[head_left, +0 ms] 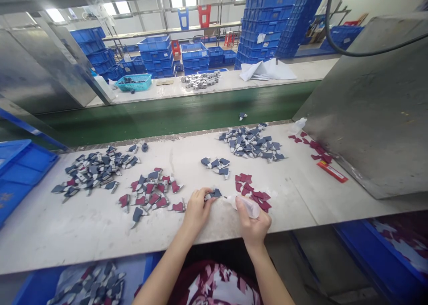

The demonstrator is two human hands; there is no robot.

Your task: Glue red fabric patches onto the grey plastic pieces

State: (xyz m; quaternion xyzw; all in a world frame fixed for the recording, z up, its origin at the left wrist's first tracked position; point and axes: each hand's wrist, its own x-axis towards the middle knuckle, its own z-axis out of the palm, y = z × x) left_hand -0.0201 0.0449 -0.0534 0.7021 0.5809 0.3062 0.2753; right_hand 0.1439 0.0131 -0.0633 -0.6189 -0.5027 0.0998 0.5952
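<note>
Our left hand (198, 211) sits near the front edge of the white bench (287, 211), its fingers (207, 193) closed in a pinch on a navy-and-grey piece (214, 193); our right hand (253, 220) has its fingers (242, 202) wrapped around a translucent squeeze bottle (248, 206), whose narrow end points left, just beside that piece; a cluster of maroon pieces (252, 190) lies just beyond the bottle; a mixed spread of maroon-and-grey pieces (150, 193) lies left of our left hand; 2 larger navy-and-grey piles (93, 171) (250, 142) lie farther along; a blue plastic crate (20, 171) stands at the bench's left end.
</note>
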